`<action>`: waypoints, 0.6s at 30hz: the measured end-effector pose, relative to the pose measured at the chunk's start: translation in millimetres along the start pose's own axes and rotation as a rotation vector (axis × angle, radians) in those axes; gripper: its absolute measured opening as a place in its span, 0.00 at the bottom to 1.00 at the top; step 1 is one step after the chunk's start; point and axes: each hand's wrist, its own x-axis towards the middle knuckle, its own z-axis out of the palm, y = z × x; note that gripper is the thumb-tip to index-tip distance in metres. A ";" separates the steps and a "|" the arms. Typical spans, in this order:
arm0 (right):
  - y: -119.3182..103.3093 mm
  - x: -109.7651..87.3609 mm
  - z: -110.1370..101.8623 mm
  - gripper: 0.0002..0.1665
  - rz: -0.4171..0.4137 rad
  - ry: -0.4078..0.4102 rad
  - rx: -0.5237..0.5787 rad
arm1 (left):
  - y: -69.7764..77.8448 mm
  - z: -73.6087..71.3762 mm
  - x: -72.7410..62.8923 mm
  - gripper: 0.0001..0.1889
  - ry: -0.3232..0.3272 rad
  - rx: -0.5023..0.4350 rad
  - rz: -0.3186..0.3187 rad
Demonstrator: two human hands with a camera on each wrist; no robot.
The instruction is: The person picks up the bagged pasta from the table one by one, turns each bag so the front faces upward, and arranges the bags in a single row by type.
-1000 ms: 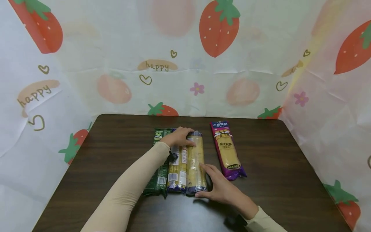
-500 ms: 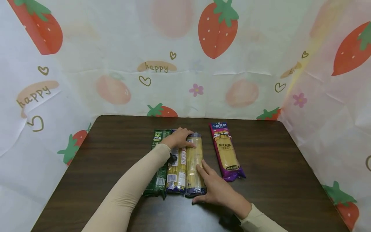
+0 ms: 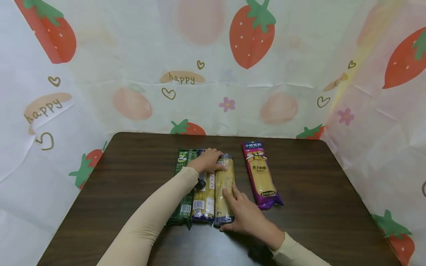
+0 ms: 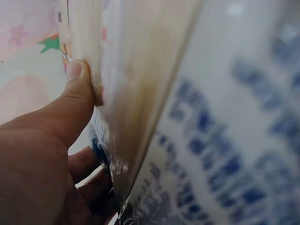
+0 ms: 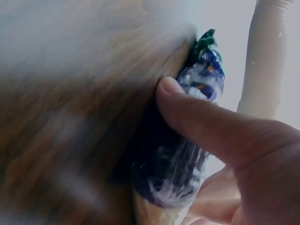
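Three long packs of spaghetti lie side by side on the dark table: a green pack (image 3: 183,210), a yellow pack with blue ends (image 3: 203,207), and a clear-sided spaghetti pack (image 3: 220,207) on the right. My left hand (image 3: 207,161) reaches across the first two and holds the far end of the clear-sided pack, thumb (image 4: 77,93) on its face, fingers beyond its end. At the near end, my right hand (image 3: 247,216) grips the same pack. Its thumb (image 5: 201,115) lies across the blue end (image 5: 164,178), while its fingers rest along the right side.
A purple and pink spaghetti pack (image 3: 261,173) lies slightly slanted, apart on the right. Behind the brown table (image 3: 316,184) and along its sides hangs a white strawberry-print cloth (image 3: 206,103).
My right hand has shifted a little left against the clear-sided pack, whose near end sits slightly closer to the middle pack. My left hand stays at the far end.
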 end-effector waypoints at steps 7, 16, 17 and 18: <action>5.4 -5.7 0.2 0.73 -0.007 0.002 0.047 | -2.7 4.0 -2.1 0.41 0.006 -0.027 0.025; 18.7 -10.3 -2.3 0.68 -0.052 0.058 0.209 | -14.8 -3.2 -5.4 0.39 -0.014 -0.198 0.092; 20.4 -11.3 -2.7 0.68 -0.053 0.056 0.240 | -16.7 -4.1 -6.1 0.39 -0.030 -0.216 0.097; 22.1 -12.5 -3.1 0.67 -0.054 0.053 0.275 | -18.8 -5.5 -7.3 0.39 -0.048 -0.235 0.098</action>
